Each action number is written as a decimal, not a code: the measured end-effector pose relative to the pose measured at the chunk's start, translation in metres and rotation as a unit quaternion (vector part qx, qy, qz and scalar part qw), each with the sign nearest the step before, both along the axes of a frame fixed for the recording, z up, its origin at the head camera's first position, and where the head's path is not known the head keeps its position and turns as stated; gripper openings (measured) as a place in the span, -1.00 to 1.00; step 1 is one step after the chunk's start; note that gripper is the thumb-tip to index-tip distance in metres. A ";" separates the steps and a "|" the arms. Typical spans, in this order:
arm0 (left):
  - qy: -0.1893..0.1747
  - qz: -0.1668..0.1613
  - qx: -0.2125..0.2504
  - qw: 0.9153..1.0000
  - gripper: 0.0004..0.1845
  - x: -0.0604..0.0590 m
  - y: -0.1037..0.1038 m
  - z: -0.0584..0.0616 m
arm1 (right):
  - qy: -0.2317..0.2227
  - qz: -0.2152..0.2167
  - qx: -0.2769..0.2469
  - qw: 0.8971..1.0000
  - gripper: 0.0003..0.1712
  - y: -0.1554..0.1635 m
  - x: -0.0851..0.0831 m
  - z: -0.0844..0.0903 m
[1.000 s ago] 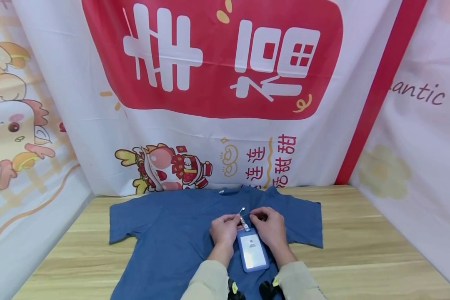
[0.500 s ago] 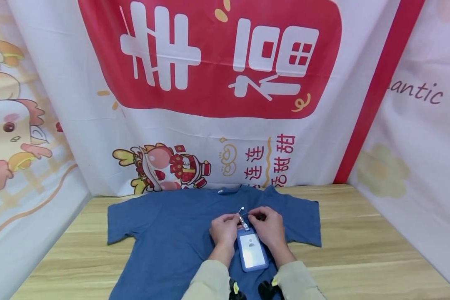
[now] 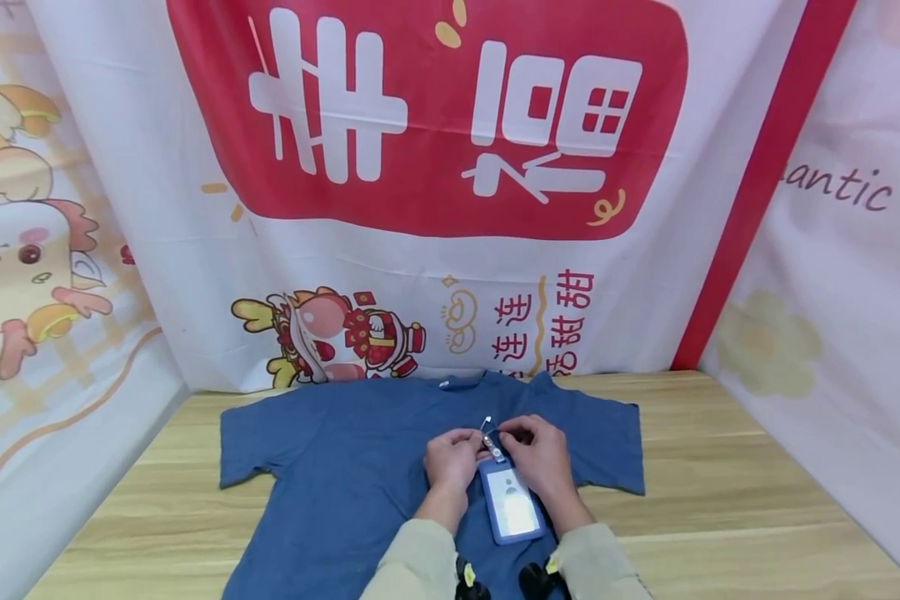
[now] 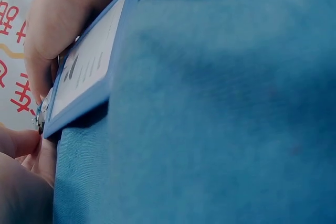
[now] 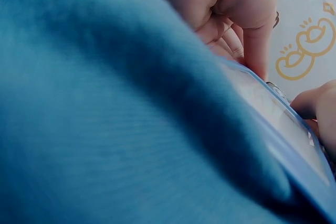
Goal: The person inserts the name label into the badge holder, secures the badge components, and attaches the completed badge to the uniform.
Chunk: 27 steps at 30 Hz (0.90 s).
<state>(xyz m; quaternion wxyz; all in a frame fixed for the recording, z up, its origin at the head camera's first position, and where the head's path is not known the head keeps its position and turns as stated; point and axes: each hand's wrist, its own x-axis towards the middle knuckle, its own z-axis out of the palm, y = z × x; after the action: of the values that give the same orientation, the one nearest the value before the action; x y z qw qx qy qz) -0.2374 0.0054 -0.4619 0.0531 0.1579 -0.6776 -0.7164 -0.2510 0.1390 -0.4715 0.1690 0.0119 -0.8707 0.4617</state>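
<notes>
A blue T-shirt (image 3: 345, 475) lies spread out, and over it is a blue-framed ID badge holder (image 3: 512, 502) with a white card. At the holder's top is a metal badge clip (image 3: 492, 446) with a thin wire-like part standing up from it. My left hand (image 3: 450, 463) pinches the clip from the left. From the right, my right hand (image 3: 542, 457) pinches the thin part of the clip with bent fingers. In the left wrist view the left thumb (image 4: 21, 142) is against the clip, beside the holder's edge (image 4: 84, 111). Fine details of the clip are too small to tell.
The shirt lies on a wooden table (image 3: 735, 500), its collar close to a printed cloth wall (image 3: 420, 250) at the back. More printed cloth hangs at left and right. Two black objects with yellow marks (image 3: 537, 579) are by the sleeves at the front.
The badge holder has swung slightly to the right at its lower end, and the clip has turned a little with it. Both hands keep almost the same place.
</notes>
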 end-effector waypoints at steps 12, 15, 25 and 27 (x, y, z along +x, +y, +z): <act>0.002 -0.016 0.026 1.000 -0.82 0.000 -0.001 0.000 | 0.001 0.007 0.001 1.000 -0.90 0.002 -0.001 -0.004; 0.001 -0.019 0.028 0.999 -0.81 0.002 -0.001 0.001 | 0.002 0.008 0.001 1.000 -0.90 0.002 -0.001 -0.004; 0.011 -0.017 0.031 0.999 -0.82 0.000 -0.001 -0.001 | 0.015 0.032 0.007 0.999 -0.83 0.000 -0.001 -0.003; 0.012 -0.015 0.034 0.999 -0.83 -0.002 -0.001 -0.002 | 0.016 0.043 0.007 0.999 -0.82 0.000 -0.001 -0.003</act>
<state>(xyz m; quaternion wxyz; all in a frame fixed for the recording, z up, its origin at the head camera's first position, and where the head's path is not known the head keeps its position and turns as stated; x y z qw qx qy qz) -0.2389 0.0042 -0.4641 0.0451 0.1410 -0.6548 -0.7412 -0.2523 0.1389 -0.4747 0.1629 0.0582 -0.8699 0.4618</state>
